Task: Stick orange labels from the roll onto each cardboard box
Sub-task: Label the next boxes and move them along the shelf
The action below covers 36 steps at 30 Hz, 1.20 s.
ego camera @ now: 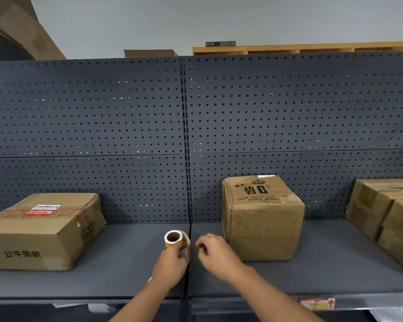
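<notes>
At the middle seam of the dark grey metal shelf [130,270], the left hand [170,266] is curled round the small roll of orange-and-yellow labels on a white cardboard core [173,239], holding it up off the shelf with the hollow core end facing the camera. A strip of pale backing paper [186,248] hangs from the roll on its right side, down past the fingers. Just right of the roll, apart from it, the right hand [215,253] hovers with its fingers bent inward and thumb near the fingertips; whether anything is pinched there I cannot tell.

Right of the roll and just behind the right hand stands a tall, roughly cubic brown cardboard box [263,219] printed with black characters and English lettering on its top, a small white sticker at its far top edge. Left of the roll, well apart, lies a low, wide brown cardboard box [42,231] with a red-and-white sticker on its top and black characters on its front. Far to the right of the roll, at the frame edge, sit further stacked brown cardboard boxes [386,214]. Behind the roll rises a dark grey perforated back panel [102,112]. Below and right of the roll, on the shelf's front lip, is a small reddish tag [316,303].
</notes>
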Tool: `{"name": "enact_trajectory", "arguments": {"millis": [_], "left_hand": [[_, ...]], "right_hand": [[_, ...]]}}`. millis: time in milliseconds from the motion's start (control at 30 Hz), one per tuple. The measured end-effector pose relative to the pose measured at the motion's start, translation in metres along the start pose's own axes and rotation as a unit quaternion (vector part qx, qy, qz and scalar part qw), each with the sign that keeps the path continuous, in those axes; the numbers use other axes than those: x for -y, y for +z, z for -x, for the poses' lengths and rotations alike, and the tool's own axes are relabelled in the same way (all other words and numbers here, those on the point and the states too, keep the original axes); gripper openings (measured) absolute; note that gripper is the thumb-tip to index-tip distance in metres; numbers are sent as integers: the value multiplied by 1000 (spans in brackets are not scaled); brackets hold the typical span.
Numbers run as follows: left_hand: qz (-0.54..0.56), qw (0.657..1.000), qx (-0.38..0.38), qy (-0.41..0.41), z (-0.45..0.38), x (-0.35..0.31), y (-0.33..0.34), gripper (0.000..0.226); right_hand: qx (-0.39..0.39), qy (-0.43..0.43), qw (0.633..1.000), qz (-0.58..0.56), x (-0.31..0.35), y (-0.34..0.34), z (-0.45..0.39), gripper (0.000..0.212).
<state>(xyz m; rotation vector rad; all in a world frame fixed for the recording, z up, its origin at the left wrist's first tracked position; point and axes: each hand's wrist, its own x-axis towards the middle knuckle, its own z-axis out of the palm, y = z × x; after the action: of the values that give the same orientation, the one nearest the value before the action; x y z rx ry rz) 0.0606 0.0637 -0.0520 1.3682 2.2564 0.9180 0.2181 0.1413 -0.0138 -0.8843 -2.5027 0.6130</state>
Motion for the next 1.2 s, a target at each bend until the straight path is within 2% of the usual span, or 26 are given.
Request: {"name": "enact_trajectory", "arguments": {"millis": [100, 233, 567, 833, 1200], "left_hand": [[41, 999, -28, 5, 4, -6, 1, 33], [85, 996, -23, 13, 6, -7, 1, 21], [91, 995, -23, 27, 3, -1, 1, 14], [73, 996, -40, 33, 0, 1, 4, 11], [52, 996, -68, 19, -3, 4, 8, 9]], "right_hand": [[-4, 14, 1000, -4, -3, 10, -2, 24], [-4, 40, 998, -49, -4, 20, -10, 22], [-23, 93, 983, -158, -12, 40, -22, 10], [-36, 68, 987, -144, -8, 39, -20, 12], [-49, 112, 985, -124, -5, 40, -19, 15]]}}
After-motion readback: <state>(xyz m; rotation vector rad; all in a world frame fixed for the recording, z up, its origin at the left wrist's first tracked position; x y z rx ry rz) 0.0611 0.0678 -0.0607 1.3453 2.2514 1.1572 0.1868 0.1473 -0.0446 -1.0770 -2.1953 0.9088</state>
